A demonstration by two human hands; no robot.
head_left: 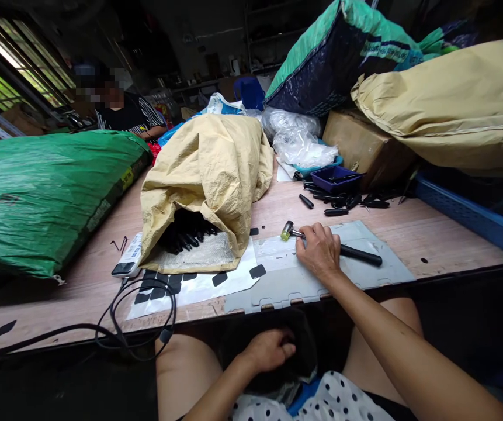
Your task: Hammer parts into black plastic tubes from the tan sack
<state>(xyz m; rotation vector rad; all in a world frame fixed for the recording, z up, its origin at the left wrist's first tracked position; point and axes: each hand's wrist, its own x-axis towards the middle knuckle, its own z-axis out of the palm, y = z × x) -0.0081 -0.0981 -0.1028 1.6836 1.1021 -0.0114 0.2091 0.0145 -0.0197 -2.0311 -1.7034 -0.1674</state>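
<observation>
My right hand (318, 251) rests on the grey mat (378, 266), its fingers curled over the shaft of a small mallet (356, 253) with a yellow-green head and a black grip. My left hand (271, 349) is down below the table edge between my knees, fingers closed on the rim of a dark bag or container (295, 351); what is inside is hidden. A tan sack (210, 169) lies open on the table to the left of the mallet, with black handle-like parts (187, 234) spilling from its mouth.
Black stickers on white backing sheets (198, 286) lie by the table edge. A phone (125, 268) and black cable (141, 318) sit at the left. Loose black parts and a purple tray (336, 177) lie behind. Green sacks (45, 193), tan sack, cardboard box, blue crate surround. Another person sits far left.
</observation>
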